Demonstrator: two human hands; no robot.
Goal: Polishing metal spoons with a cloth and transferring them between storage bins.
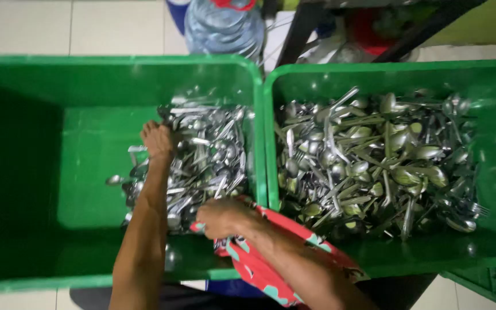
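Two green plastic crates stand side by side. The left crate [41,172] holds a heap of steel spoons and forks [208,155] against its right wall. My left hand [157,139] reaches into that heap, fingers closed around some of the cutlery at its far edge. My right hand [225,217] sits at the near edge of the same heap, closed on a red cloth with pale green patches [259,270] that drapes under my forearm. The right crate [489,229] is full of spoons and forks [374,161], untouched by either hand.
A large clear water bottle [224,26] stands on the tiled floor behind the crates. Dark table or stand legs [297,28] rise behind the right crate. Another green crate's corner [489,281] shows at bottom right.
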